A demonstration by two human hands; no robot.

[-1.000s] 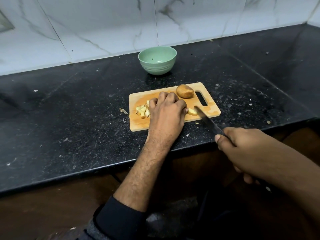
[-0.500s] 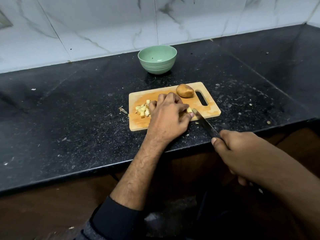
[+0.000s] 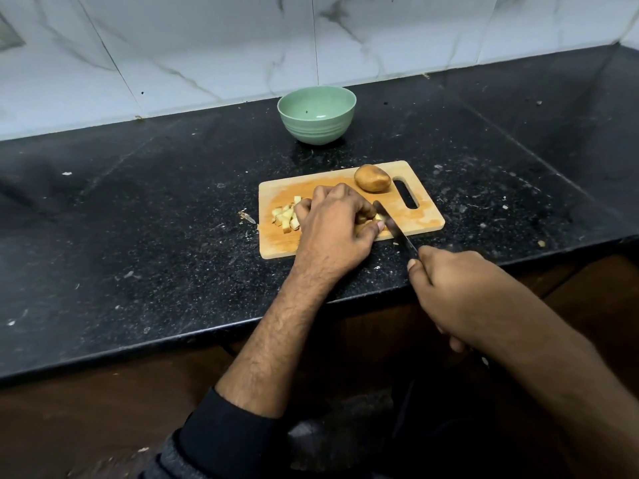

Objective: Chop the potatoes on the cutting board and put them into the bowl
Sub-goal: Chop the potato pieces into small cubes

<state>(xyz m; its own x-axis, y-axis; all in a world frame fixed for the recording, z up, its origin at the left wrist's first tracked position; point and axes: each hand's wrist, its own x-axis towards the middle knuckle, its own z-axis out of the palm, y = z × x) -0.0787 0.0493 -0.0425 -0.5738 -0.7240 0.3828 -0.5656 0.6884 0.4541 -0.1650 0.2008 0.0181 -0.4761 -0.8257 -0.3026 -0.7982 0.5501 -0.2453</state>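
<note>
Two hands work over one board (image 3: 276, 248) that lies near the front edge of the black bench (image 3: 138, 236), its near long side just back from the drop. The left hand (image 3: 337, 226) sits on the board's middle, fingers curled down over a potato piece (image 3: 378, 217); this grip is narrow and clamps the piece against the wood, thumb tip at the blade. To the right of that grip the knife (image 3: 394, 228) slants across the board's near edge, its blade touching the piece beside the thumb. The right hand (image 3: 460, 288) is wrapped tight round the handle, out past the bench front, over the dark floor; the handle itself is hidden in the fist. Left of the left grip lies a small heap of cut cubes (image 3: 285, 217), still on the board, with one scrap (image 3: 247, 216) just off its left edge. Beyond the knuckles, a whole potato (image 3: 372, 178) rests by the handle slot. Further back, well apart from both hands and near the tiled wall (image 3: 207, 46), stands the green bowl (image 3: 316, 115). Bare bench spreads wide to the left and right of the board.
</note>
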